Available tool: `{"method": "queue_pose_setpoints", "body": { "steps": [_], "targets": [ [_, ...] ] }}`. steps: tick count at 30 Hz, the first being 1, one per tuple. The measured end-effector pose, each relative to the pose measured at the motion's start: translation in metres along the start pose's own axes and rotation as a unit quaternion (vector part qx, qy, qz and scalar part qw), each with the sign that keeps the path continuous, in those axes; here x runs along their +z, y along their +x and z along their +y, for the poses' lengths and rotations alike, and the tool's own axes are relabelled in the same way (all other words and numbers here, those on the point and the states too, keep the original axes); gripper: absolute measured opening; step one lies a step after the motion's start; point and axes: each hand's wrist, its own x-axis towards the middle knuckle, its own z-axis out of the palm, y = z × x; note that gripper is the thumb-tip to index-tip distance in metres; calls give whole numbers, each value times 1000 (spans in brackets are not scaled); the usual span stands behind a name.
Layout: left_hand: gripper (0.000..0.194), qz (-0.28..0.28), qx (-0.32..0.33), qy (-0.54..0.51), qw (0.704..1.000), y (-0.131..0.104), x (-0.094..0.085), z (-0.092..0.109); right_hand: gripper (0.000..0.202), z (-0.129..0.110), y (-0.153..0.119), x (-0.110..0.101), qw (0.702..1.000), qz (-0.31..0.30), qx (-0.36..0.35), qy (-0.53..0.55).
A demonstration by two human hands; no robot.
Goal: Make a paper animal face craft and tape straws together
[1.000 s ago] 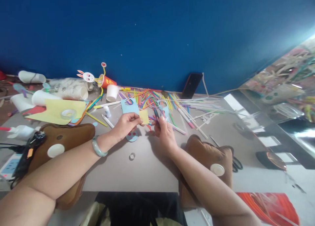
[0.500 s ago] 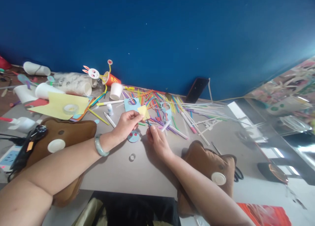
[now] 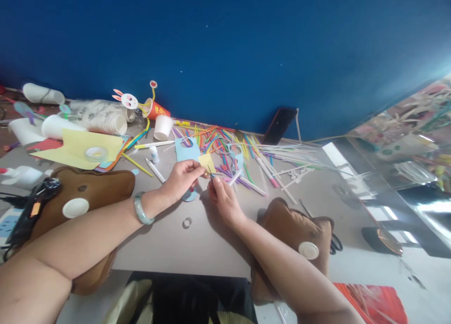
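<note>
My left hand [image 3: 185, 177] pinches the edge of a small yellow piece of paper [image 3: 206, 161] between thumb and fingers. My right hand [image 3: 223, 197] is closed around small scissors [image 3: 212, 174], whose dark blades meet the paper's lower part; the handles are hidden in my fingers. Partly covered by my left hand, a blue paper disc [image 3: 189, 195] with red spots lies on the table. Just behind the hands is a light blue sheet [image 3: 186, 150] with a hole cut in it. A small clear ring-like item [image 3: 187, 222] rests in front.
Colourful pipe cleaners and pens [image 3: 243, 159] spread along the blue wall. Paper cups [image 3: 163, 127], a yellow sheet [image 3: 73, 147] and a tape roll [image 3: 96, 154] lie left. Brown cushions [image 3: 105, 187] flank my arms. A phone [image 3: 279, 125] leans on the wall.
The yellow paper has turned and tilted slightly in my left hand, against the scissors. My left hand covers more of the blue disc. The whole view has shifted a little.
</note>
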Motion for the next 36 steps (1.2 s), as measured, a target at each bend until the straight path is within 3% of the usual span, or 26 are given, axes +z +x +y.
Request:
{"method": "queue_pose_setpoints", "body": {
  "steps": [36],
  "targets": [
    [20,0,-12,-19,1000,-3,2,5,47,1,0,1,1000,8,4,-10]
  ]
}}
